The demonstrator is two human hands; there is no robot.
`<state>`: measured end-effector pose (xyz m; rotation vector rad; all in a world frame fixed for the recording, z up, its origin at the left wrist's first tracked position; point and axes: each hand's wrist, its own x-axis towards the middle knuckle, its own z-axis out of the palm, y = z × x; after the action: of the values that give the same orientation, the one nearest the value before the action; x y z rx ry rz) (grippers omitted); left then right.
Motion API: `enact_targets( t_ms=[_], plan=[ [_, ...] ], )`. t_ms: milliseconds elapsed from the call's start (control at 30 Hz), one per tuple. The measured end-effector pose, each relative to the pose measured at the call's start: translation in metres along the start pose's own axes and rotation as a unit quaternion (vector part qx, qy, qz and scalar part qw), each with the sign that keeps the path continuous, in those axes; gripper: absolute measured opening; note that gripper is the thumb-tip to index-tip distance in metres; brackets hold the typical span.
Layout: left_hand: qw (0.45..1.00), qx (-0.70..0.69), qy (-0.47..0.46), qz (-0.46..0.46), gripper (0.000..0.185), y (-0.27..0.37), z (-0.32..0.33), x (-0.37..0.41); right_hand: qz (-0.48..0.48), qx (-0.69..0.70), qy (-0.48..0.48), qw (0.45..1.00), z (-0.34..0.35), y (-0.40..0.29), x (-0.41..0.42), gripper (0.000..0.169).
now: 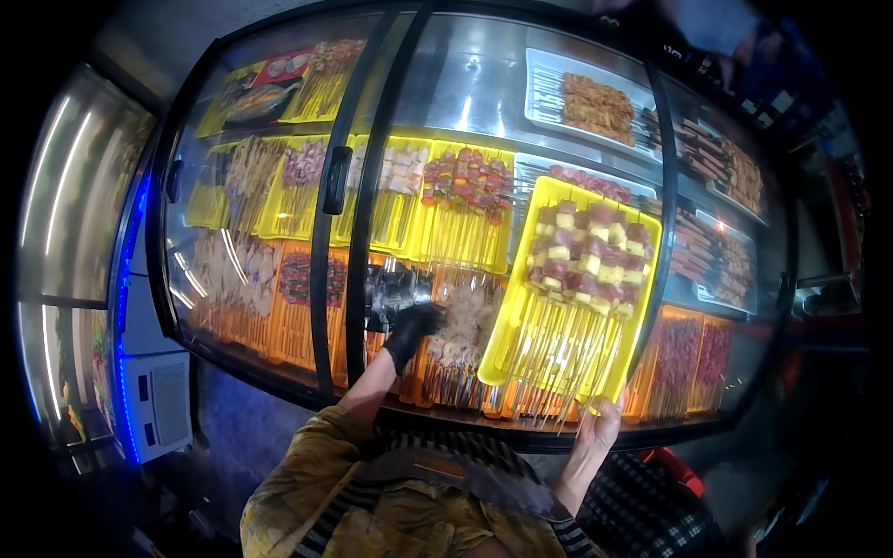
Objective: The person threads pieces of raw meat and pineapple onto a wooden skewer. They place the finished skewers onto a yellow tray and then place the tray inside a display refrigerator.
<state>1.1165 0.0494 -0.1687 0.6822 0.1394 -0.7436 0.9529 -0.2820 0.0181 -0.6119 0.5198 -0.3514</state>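
Observation:
My right hand, bare, grips the near end of a yellow plastic tray. On that tray lie skewers of red meat and pale yellow cubes, their sticks pointing towards me. The tray is tilted above the other trays in a glass-fronted display case. My left hand, in a black glove, is over the lower row, beside a black plastic-wrapped item and pale meat skewers. Its fingers are dark and blurred, so whether they touch anything cannot be told. Behind the raised tray are meat and pepper skewers.
Black frame bars and a sliding door handle stand left of my hands. A white tray of browned skewers lies at the back. Orange trays line the near edge. A lit cabinet stands far left.

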Motion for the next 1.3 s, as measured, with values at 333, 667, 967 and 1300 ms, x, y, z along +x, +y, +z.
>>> enact_targets(
  t_ms=[333,667,967,1300],
  plan=[
    [0.956,-0.05,0.289,-0.017,0.018,0.04,-0.037,0.095,-0.058,-0.011,-0.008,0.998,-0.002,-0.023,0.006,0.072],
    [0.972,-0.134,0.187,-0.037,0.021,0.032,-0.064,0.106,-0.07,-0.001,0.019,0.997,0.001,-0.027,0.005,0.074],
    [0.957,-0.148,0.222,0.118,0.016,-0.001,-0.081,0.085,-0.045,-0.013,0.002,0.999,-0.01,-0.025,0.002,0.074],
    [0.95,-0.187,0.204,0.144,0.013,-0.02,-0.07,0.038,-0.044,-0.033,-0.021,0.998,0.015,-0.032,-0.002,0.067]
  ],
)
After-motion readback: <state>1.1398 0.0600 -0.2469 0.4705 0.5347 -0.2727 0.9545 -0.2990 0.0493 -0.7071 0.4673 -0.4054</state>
